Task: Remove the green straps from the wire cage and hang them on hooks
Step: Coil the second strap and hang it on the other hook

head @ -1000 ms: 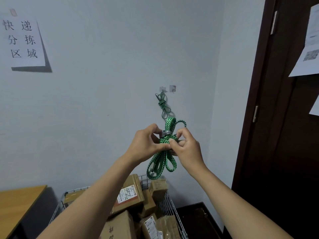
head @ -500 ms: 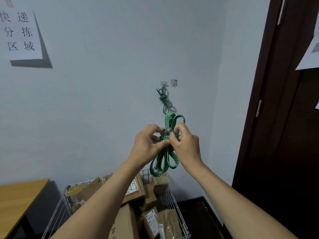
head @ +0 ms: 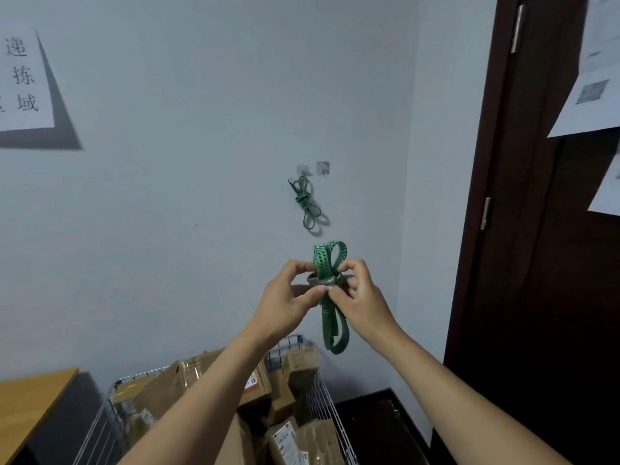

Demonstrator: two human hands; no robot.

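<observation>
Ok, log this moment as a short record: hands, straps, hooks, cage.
left hand: pinches the held strap
right hand: pinches the same strap
held strap: folded in loops, in the air below the hooks, not yet hung
hung strap: hangs from the left hook
right hook: bare
cage: holds boxes; no strap seen on it
</observation>
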